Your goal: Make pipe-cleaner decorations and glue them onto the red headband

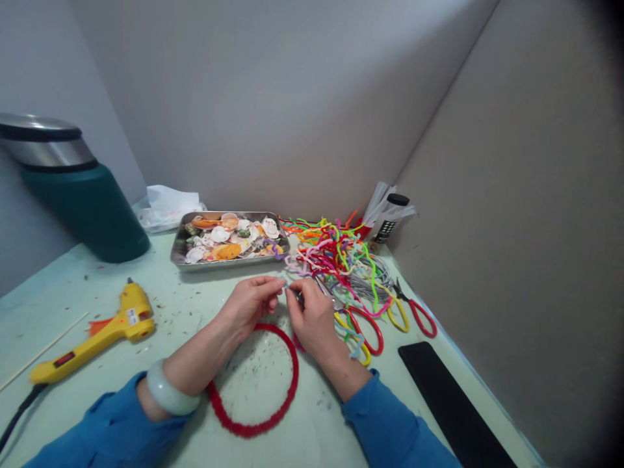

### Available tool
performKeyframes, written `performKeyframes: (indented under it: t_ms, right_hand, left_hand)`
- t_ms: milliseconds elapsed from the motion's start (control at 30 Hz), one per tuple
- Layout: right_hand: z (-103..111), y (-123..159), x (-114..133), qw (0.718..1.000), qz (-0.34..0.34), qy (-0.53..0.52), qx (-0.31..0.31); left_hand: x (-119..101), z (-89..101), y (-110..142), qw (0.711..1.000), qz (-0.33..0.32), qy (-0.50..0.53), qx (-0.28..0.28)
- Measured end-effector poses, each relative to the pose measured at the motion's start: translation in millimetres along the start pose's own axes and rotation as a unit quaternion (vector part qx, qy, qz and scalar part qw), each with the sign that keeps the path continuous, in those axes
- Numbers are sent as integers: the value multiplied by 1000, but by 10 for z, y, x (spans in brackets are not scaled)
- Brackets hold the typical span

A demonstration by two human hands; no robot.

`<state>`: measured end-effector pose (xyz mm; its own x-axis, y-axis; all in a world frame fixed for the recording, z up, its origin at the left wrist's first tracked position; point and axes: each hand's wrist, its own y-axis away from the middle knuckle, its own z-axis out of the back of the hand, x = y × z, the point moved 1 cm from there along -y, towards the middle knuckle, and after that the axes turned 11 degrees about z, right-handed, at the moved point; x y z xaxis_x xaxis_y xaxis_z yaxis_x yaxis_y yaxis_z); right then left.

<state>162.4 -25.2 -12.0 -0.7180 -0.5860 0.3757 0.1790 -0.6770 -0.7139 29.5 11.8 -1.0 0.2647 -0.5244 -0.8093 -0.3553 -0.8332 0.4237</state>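
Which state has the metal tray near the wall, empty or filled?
Filled: many shells lie inside the metal tray, covering most of it.

"Where's there room on the left of the counter (178,318)?"

"Between the glue gun (132,302) and the left arm (205,357). That lane leads up to the tray (234,262)."

"And past the tray?"

"The wall (253,130) closes it off behind, and the bottle (92,208) stands tall to its left."

"On the right?"

"A strip between the right arm (344,370) and the black bar (453,406). Its far end runs into the scissors (381,338), then the tangled pipe cleaners (336,257)."

"Down the middle?"

"The ring (248,430) lies low there, and the left arm crosses over it."
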Motion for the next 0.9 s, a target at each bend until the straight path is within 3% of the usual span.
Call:
performKeyframes:
  t_ms: [267,900]
  right_hand:
    - [-12,9,-12,999,5,7,-39]
    - [27,-11,32,996,4,-75,-54]
  left_hand:
    - [27,-54,41,1000,-4,-17,23]
    - [44,-74,55,996,-69,-45,-29]
